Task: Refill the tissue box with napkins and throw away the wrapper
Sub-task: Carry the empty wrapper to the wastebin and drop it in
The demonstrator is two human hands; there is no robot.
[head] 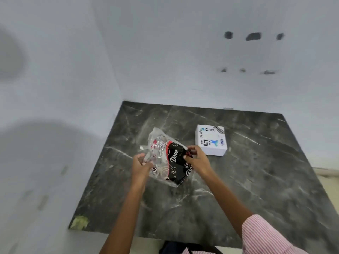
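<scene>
worktop: dark grey marble-looking slab with pale veins, tucked into a corner of pale walls. both hands are out over its middle
tissue box: small white box, lid covered in stickers (one reads "Dart"), looks closed from here. sits flat on the worktop just past the right hand, off to its far right side, not touching it
wrapper: crinkly plastic pack, clear on the left part, black with a red edge and white "Dove" lettering on the right. it's between the two hands, can't tell if it's lifted or resting on the worktop
napkins: honestly can't make them out through the plastic
left hand: fingers closed on the clear left edge of the wrapper
right hand: pinching the black right edge of the wrapper between thumb and fingertips
sleeve: pink and white stripes, on the right arm, bottom corner
</scene>
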